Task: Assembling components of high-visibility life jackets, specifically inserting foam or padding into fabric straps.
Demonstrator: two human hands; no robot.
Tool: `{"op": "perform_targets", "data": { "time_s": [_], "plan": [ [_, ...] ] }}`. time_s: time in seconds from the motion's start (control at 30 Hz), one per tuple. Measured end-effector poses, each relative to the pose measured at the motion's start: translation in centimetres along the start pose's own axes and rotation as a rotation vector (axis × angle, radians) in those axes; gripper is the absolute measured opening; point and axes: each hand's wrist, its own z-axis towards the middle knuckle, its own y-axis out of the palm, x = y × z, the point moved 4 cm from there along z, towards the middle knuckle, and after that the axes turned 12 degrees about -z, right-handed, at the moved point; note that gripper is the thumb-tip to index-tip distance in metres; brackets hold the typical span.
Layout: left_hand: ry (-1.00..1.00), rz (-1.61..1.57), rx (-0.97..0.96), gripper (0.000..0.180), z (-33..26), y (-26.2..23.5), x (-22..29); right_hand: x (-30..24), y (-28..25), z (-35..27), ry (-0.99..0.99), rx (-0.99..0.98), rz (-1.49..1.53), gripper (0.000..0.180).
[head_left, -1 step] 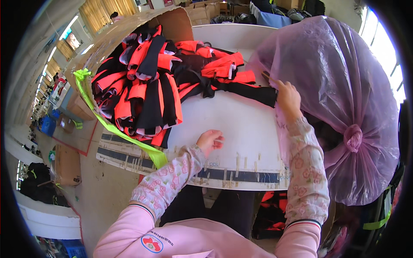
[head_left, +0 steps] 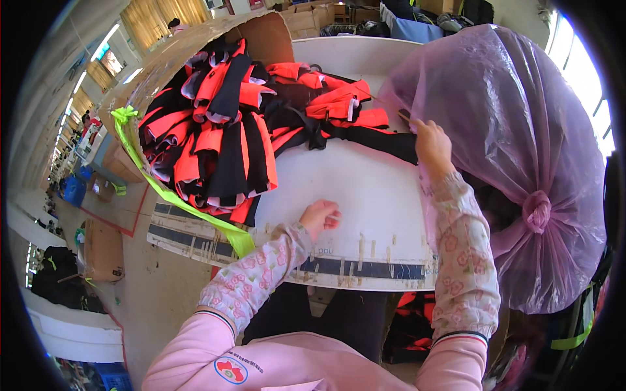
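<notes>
My right hand is closed at the table's right side, beside a big purple plastic bag. From its fingers juts a thin brown tool with a dark tip; its kind is not clear. A black fabric end of an orange-and-black garment reaches that hand; whether the hand touches it I cannot tell. Nearer to me, my left hand hovers over the white tabletop with its fingers curled in. What they hold, if anything, is hidden.
Folded orange-and-black pieces fill a cardboard box lying open toward me at the left. A lime-yellow strip runs along its edge. The purple bag is tied in a knot. More orange-and-black cloth lies under the table.
My right hand has shifted slightly to the left and the brown tool has turned a little. My left hand has barely moved; its fingers are curled a little tighter.
</notes>
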Motion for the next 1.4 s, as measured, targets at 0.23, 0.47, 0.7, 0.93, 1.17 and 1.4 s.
{"op": "perform_targets", "data": {
  "time_s": [0.23,0.47,0.7,0.93,1.17,1.4],
  "plan": [
    [-0.005,-0.012,-0.077,0.022,0.3,-0.3,-2.3,-6.3,4.5,9.4,-0.026,-0.114,-0.07,0.014],
    [-0.049,-0.061,-0.124,0.023,-0.2,-0.2,-2.6,-10.6,11.4,16.4,0.024,-0.218,-0.004,0.016],
    [-0.049,-0.197,-0.044,0.038,1.1,-0.2,0.8,-10.8,15.7,13.7,-0.123,-0.56,0.098,0.022],
    [0.374,-0.1,0.234,0.065,4.3,1.9,7.8,-6.3,6.9,-0.4,-0.331,-0.375,0.133,0.015],
    [0.621,0.542,0.345,0.08,7.4,2.0,5.8,-2.2,-5.1,-13.7,-0.148,-0.691,0.539,0.04],
    [0.706,1.045,0.03,0.074,6.8,5.0,3.7,4.7,-5.5,-20.9,0.286,-0.398,0.373,0.036]
  ]
}}
